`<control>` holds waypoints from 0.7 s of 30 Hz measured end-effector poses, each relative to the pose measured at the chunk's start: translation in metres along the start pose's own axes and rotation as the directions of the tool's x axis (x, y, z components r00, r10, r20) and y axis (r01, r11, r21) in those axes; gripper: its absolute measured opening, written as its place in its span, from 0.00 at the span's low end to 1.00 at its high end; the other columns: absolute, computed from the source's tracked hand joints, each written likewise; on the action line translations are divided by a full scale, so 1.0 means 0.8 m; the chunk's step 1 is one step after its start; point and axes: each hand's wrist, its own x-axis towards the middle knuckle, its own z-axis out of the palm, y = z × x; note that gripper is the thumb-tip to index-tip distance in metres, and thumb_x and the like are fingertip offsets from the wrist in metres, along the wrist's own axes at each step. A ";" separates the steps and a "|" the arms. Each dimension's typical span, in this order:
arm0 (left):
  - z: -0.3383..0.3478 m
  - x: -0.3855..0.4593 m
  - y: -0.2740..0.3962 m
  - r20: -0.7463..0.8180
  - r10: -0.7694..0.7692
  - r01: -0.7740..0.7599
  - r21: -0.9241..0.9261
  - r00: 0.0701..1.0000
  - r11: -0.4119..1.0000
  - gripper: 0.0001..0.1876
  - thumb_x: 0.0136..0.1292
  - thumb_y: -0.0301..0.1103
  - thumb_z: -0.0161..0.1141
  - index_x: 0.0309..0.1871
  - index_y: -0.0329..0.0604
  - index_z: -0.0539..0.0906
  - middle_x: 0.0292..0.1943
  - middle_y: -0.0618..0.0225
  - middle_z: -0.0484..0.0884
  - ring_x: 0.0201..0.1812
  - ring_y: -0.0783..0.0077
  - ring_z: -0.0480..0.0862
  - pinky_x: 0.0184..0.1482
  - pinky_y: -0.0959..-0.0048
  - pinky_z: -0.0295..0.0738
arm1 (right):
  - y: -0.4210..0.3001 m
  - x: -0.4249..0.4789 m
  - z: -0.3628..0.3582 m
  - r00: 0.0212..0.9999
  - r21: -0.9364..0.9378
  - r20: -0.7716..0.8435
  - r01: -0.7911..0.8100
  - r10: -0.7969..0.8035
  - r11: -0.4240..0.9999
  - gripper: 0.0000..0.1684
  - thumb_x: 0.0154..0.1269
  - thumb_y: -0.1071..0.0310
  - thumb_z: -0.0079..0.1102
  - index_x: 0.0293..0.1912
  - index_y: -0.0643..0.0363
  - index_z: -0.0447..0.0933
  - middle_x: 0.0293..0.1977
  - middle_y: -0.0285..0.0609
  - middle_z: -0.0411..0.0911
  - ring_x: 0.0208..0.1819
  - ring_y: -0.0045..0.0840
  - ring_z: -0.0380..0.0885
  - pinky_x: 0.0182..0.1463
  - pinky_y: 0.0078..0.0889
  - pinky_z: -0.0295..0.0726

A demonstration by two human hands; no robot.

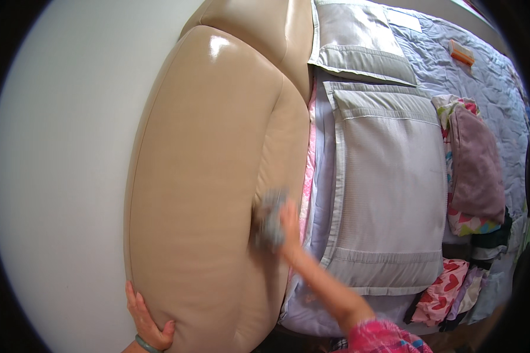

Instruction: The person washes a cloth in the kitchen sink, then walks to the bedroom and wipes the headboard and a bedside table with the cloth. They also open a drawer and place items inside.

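A padded tan headboard, seemingly leather, (pixel 203 167) fills the middle of the head view, with a second padded section (pixel 251 26) above it. My right hand (pixel 289 225) presses a bunched grey cloth (pixel 271 218) against the headboard's creased side near the mattress; hand and cloth are blurred. At the lower left, my left hand (pixel 150 317) rests on the headboard's outer edge, fingers spread, with nothing in it. A bangle circles that wrist.
A pale wall (pixel 70 154) stands at the left. On the bed lie two grey pillows (pixel 393 185), (pixel 357 35), folded clothes (pixel 477 163), more clothes (pixel 441 291), an orange-and-white packet (pixel 461 53) and a white sheet-like item (pixel 404 20) over a blue quilt (pixel 494 88).
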 end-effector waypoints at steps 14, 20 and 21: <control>0.018 0.013 0.004 0.012 -0.041 0.041 0.003 0.999 0.999 0.47 0.60 0.55 0.54 0.71 0.30 0.47 0.70 0.35 0.45 0.71 0.36 0.45 0.70 0.47 0.41 | 0.240 0.328 -0.071 0.866 0.234 -0.359 -0.278 0.349 0.932 0.24 0.63 0.66 0.53 0.58 0.62 0.66 0.52 0.56 0.71 0.53 0.47 0.70 0.54 0.42 0.70; 0.015 -0.006 0.004 0.008 -0.077 0.076 0.045 0.997 0.996 0.46 0.60 0.54 0.53 0.70 0.30 0.47 0.70 0.35 0.46 0.70 0.35 0.47 0.69 0.46 0.43 | 0.218 0.138 0.013 0.939 0.351 -0.170 -0.226 0.299 0.909 0.20 0.69 0.67 0.47 0.58 0.64 0.68 0.54 0.48 0.74 0.56 0.34 0.72 0.56 0.34 0.70; 0.014 0.006 0.004 -0.005 -0.046 0.046 0.033 0.999 0.998 0.46 0.60 0.54 0.54 0.70 0.30 0.47 0.70 0.35 0.46 0.70 0.35 0.47 0.69 0.45 0.43 | 0.260 0.051 0.009 0.979 0.172 -0.078 -0.175 0.190 0.969 0.20 0.71 0.67 0.44 0.60 0.60 0.66 0.54 0.41 0.72 0.55 0.28 0.70 0.56 0.32 0.72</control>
